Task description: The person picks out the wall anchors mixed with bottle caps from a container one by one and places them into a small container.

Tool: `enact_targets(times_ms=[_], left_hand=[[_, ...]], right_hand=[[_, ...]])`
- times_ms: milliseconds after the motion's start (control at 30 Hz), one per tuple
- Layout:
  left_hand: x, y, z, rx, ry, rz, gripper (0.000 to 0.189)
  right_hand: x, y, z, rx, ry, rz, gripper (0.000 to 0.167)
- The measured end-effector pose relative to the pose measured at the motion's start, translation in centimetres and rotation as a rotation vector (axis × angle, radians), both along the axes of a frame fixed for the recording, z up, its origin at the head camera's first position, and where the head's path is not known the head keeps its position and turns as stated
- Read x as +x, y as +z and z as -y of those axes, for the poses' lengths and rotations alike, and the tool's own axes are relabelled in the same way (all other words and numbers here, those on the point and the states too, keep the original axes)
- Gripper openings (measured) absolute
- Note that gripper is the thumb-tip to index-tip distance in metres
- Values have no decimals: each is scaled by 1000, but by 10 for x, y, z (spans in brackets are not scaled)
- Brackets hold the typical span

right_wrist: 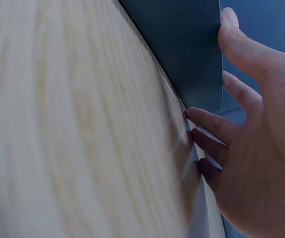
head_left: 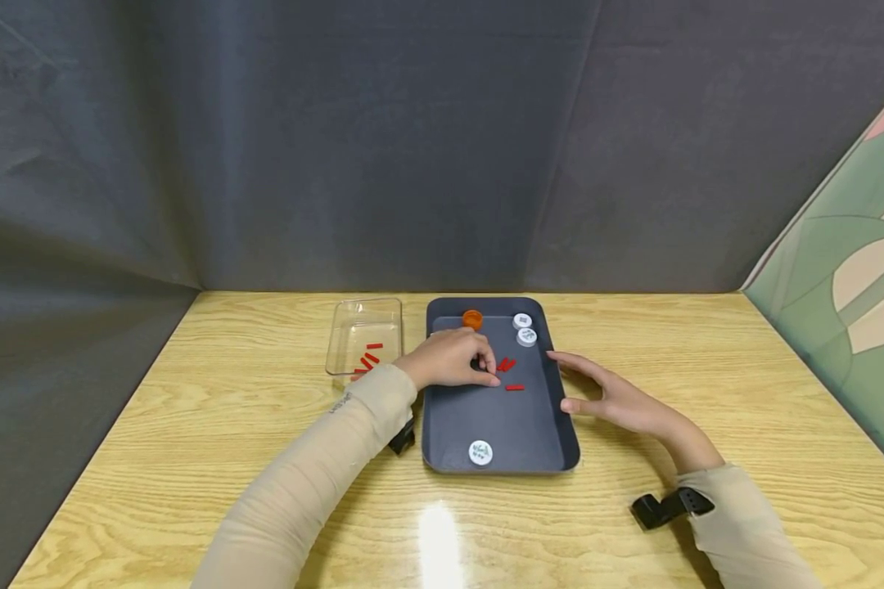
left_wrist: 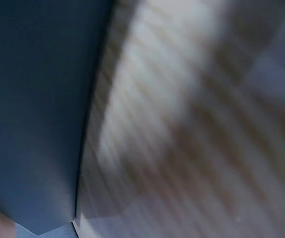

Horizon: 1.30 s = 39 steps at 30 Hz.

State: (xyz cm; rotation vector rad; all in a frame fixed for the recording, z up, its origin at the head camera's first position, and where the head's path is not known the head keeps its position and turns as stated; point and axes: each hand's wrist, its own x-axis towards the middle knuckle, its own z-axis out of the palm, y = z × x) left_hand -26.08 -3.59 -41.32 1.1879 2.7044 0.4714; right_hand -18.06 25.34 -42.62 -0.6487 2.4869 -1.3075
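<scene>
My left hand (head_left: pixel 457 357) reaches over the dark grey tray (head_left: pixel 497 425), thumb and bent fingers close together just left of some small red sticks (head_left: pixel 514 388). Whether a stick is between those fingertips I cannot tell. Against the tray's right rim, my right hand (head_left: pixel 622 399) has its fingers extended and spread; the right wrist view shows this hand (right_wrist: pixel 266 134) along the tray's outer wall (right_wrist: pixel 182 49). An orange round cup (head_left: pixel 472 319) sits at the tray's far left. Two white discs (head_left: pixel 526 337) lie at its far right, and another white disc (head_left: pixel 480 452) near its front edge.
Left of the tray stands a clear plastic box (head_left: pixel 364 307) with several red sticks (head_left: pixel 371 357) in it, partly behind the left sleeve. The wooden table (head_left: pixel 228 393) meets a dark curtain (head_left: pixel 383 164) at the back. A patterned panel (head_left: pixel 854 286) borders the right side.
</scene>
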Motion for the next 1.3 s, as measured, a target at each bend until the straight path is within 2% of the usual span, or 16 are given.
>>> enact_targets(times_ms=[367, 700, 1100, 1300], left_hand=[[-3, 0, 2, 7, -42, -4, 17], [4, 7, 8, 96, 1, 50, 16], [22, 21, 13, 208, 6, 62, 10], [34, 25, 23, 276, 36, 40, 9]], right_hand=[[1, 0, 0, 2, 2, -13, 73], [0, 3, 3, 10, 1, -3, 75], [2, 3, 1, 20, 0, -12, 74], [2, 4, 1, 25, 1, -18, 74]])
